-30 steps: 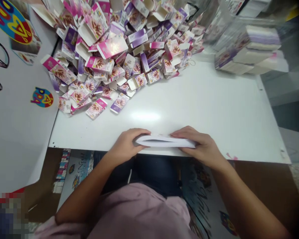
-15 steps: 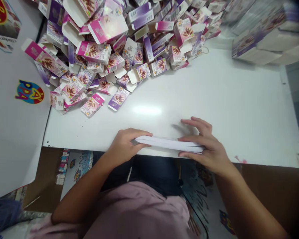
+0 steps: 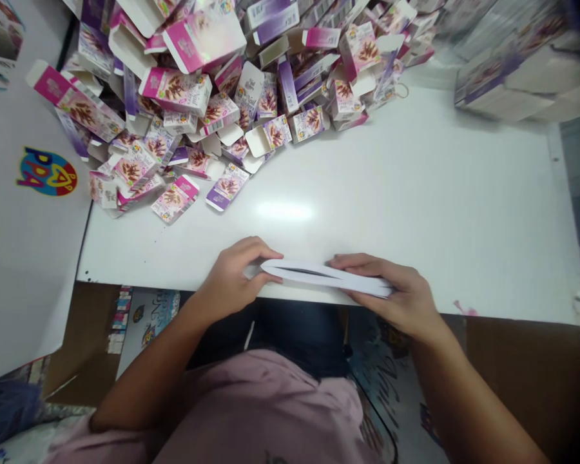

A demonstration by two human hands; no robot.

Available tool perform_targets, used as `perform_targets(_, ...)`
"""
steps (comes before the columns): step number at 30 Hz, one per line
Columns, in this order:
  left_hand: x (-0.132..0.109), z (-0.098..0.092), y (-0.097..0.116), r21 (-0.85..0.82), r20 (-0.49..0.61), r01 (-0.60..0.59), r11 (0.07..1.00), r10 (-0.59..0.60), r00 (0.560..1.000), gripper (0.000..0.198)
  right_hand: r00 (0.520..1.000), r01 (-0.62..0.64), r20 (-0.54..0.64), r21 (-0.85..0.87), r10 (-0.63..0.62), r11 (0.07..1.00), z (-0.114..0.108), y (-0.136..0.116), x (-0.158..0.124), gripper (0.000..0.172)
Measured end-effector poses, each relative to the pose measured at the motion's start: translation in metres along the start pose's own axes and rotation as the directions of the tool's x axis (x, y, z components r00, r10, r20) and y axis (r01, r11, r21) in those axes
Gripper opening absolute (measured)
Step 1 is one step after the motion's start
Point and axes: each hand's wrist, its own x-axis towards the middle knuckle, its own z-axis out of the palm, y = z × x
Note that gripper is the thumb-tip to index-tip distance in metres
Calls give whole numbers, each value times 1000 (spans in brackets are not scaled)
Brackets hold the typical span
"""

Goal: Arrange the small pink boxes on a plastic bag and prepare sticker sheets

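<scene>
A stack of white paper sheets (image 3: 319, 276), seen edge-on, spans my two hands just above the table's front edge. My left hand (image 3: 239, 274) pinches its left end between thumb and fingers. At the other end, my right hand (image 3: 391, 283) grips the stack with the fingers on the far side and the thumb on the near side. A gap shows between the sheets at the middle, where the stack bows apart. What is printed on the sheets' faces, if anything, cannot be seen.
Small pink and purple printed boxes (image 3: 183, 90) lie heaped at the table's back left, several with open flaps. Packed boxes in clear wrap (image 3: 507, 84) stand at the back right. A white panel (image 3: 24, 258) rises on the left of the white table (image 3: 415, 193).
My right hand's raised fingers have come down onto the stack. A gap has widened between the sheets toward the left, and the view has shifted slightly.
</scene>
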Motion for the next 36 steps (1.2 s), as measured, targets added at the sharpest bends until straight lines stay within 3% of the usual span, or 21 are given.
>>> perform_targets(9,-1,6,0,64,-64,15,998,-11,998,17,1000,8,-24,-47,-9,999,2,1,-1,30)
perform_targets(12,0,1,0,3,-8,68,998,-68,998,20,1000,2,-25,-75,-4,997,3,1,-1,28)
perform_targets(16,-1,-7,0,-12,69,28,1000,-27,997,19,999,23,-33,-95,-26,995,4,0,-3,26)
perform_targets(20,-3,-9,3,47,158,-5,999,-3,987,37,999,5,-33,-131,-10,991,5,-1,-5,21)
perform_targets(22,-2,-7,5,68,150,-11,998,1,989,36,999,-1,-35,-135,-3,991,5,-1,-5,19)
perform_targets(27,0,4,4,210,65,-63,976,50,997,11,999,7,-33,-136,-12,991,6,0,-5,17)
perform_targets(31,0,9,3,296,-6,-108,949,115,993,14,999,2,-44,-127,-8,992,6,1,-6,16)
perform_targets(36,2,10,5,285,-7,-84,955,90,996,14,998,-18,-55,-133,10,991,6,2,-4,15)
